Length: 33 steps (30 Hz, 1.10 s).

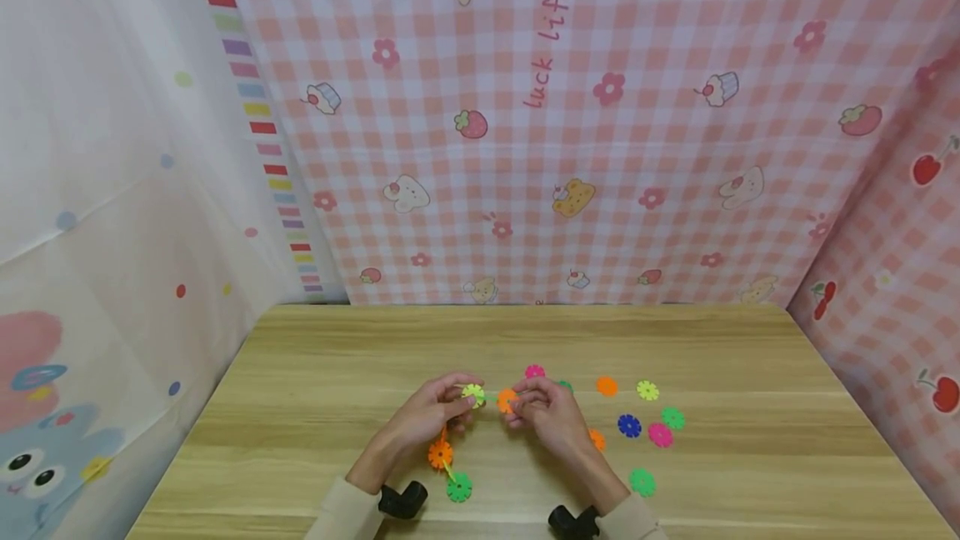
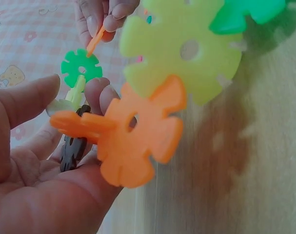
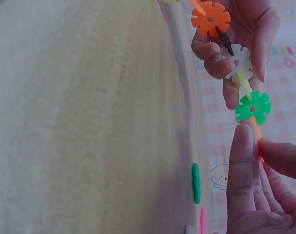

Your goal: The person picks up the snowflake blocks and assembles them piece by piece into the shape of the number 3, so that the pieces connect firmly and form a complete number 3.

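Note:
My left hand (image 1: 429, 413) grips a chain of slotted plastic flower discs, its thumb near a yellow disc (image 1: 473, 395). In the left wrist view a dark disc (image 2: 73, 148) sits among its fingers, and an orange disc (image 2: 133, 139), a larger-looking yellow disc (image 2: 187, 53) and a green end disc (image 2: 250, 14) trail off to the right. My right hand (image 1: 553, 415) pinches an orange disc (image 3: 257, 139) between thumb and fingers. That disc meets the edge of a green disc (image 3: 253, 107), which joins through the yellow one to a whitish disc (image 3: 240, 64) at the left fingers.
Loose discs lie on the wooden table (image 1: 315, 357) to the right, among them a blue disc (image 1: 629, 426), a pink disc (image 1: 661, 435), a yellow-green disc (image 1: 648, 391) and a green disc (image 1: 642, 482). A checked cloth (image 1: 525, 190) hangs behind the table.

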Motion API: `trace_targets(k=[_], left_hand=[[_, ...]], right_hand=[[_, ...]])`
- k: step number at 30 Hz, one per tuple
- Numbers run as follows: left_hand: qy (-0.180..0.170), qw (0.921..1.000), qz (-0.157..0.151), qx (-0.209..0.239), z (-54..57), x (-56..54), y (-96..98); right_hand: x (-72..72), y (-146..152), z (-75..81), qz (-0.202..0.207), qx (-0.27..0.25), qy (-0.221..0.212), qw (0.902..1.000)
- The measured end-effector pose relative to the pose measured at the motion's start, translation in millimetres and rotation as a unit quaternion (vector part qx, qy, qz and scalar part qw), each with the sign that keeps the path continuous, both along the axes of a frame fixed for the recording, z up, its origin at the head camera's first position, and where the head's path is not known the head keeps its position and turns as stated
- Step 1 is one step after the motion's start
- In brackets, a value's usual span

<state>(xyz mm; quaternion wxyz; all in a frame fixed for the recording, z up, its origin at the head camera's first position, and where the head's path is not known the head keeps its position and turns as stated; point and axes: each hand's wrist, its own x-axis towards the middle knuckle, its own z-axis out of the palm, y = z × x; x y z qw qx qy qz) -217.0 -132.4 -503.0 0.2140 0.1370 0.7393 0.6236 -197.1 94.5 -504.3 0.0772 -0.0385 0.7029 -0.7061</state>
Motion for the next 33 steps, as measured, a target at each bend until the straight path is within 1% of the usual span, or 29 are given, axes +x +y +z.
trace_targets(k=[3, 9, 13, 17, 25, 30, 33], left_hand=[[-0.002, 1.0, 0.0, 0.0, 0.8, -0.1, 0.3], [-0.018, 0.9997, 0.001, 0.015, 2.6, -0.2, 0.8], [-0.011, 0.9999, -0.002, 0.009, 3.5, -0.2, 0.6], [0.004, 1.0, -0.004, -0.005, 4.3, -0.4, 0.4], [0.025, 0.9984, 0.01, -0.05, 6.9, 3.5, 0.5], [0.027, 0.9982, 0.01, -0.053, 8.9, 5.9, 1.0], [0.027, 0.9983, 0.007, -0.051, 8.6, 5.7, 1.2]], right_hand=[[-0.3, -0.9, 0.4, 0.002, 0.003, 0.001, 1.0], [-0.3, -2.8, 1.9, -0.002, 0.003, -0.002, 1.0], [-0.4, -3.3, 2.0, -0.003, 0.001, -0.003, 1.0], [-0.1, -3.6, 1.4, -0.002, 0.002, 0.0, 1.0], [1.2, -5.1, -2.1, -0.001, 0.0, 0.011, 0.9999], [2.7, -5.8, -3.7, -0.007, 0.008, 0.011, 0.9999], [3.6, -5.9, -5.3, -0.012, 0.004, 0.011, 0.9999]])
